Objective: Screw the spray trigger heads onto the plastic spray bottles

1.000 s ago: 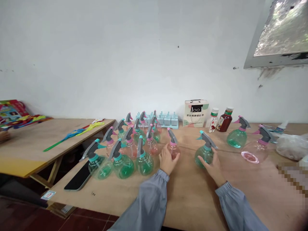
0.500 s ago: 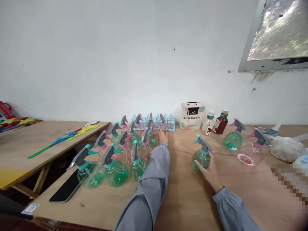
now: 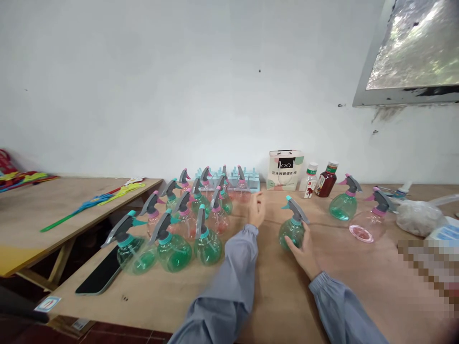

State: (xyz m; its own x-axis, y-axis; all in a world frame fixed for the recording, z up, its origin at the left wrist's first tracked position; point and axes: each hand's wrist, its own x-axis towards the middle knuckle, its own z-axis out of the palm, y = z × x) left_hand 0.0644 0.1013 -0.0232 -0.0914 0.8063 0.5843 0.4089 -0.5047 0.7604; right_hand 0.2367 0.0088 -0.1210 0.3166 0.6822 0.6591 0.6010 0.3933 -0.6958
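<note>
My right hand (image 3: 304, 251) is wrapped around the side of a green spray bottle (image 3: 291, 231) with a grey and teal trigger head, which stands upright on the table. Nothing is in my left hand (image 3: 256, 210), whose fingers are loosely bent and apart above the table. It is beside a pink spray bottle (image 3: 241, 188) at the back of a close group of spray bottles. Nearer in that group are a green bottle (image 3: 208, 248) and another green bottle (image 3: 175, 253), with teal collars.
A light blue rack (image 3: 254, 181) stands against the wall, with a paper bag (image 3: 285, 177) beside it. Farther right are a red-brown bottle (image 3: 325, 184), another green spray bottle (image 3: 343, 206) and a pink one (image 3: 369, 224). A phone (image 3: 98, 274) lies at the left edge.
My left hand has drawn back from the rear pink spray bottle and moved right and nearer. My right hand stays on the green bottle, and the view has shifted slightly.
</note>
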